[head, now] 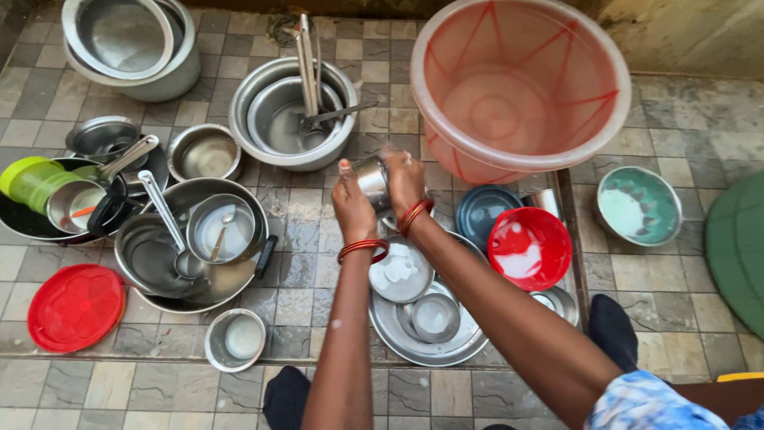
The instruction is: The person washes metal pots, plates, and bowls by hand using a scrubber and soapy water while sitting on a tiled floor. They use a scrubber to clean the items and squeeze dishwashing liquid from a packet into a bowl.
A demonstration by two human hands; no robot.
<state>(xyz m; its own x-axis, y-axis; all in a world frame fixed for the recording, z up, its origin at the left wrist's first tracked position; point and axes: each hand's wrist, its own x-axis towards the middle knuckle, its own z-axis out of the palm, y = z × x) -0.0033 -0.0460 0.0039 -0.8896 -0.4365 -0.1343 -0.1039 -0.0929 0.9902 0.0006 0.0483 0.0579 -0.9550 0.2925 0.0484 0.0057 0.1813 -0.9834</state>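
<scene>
Head view: your left hand (352,209) and right hand (404,179) both close around a small steel cup (372,181), held up over the tiled floor (318,231), just in front of the big pink tub (517,80). Below your wrists sits a wide steel tray (430,346) with small plates and a bowl in it. A red bowl (529,248) lies just right of your right forearm; a red lid (76,307) lies far left. Stacked steel pans (290,111) hold ladles. Your right palm hides the cup's far side; its inside can't be made out.
</scene>
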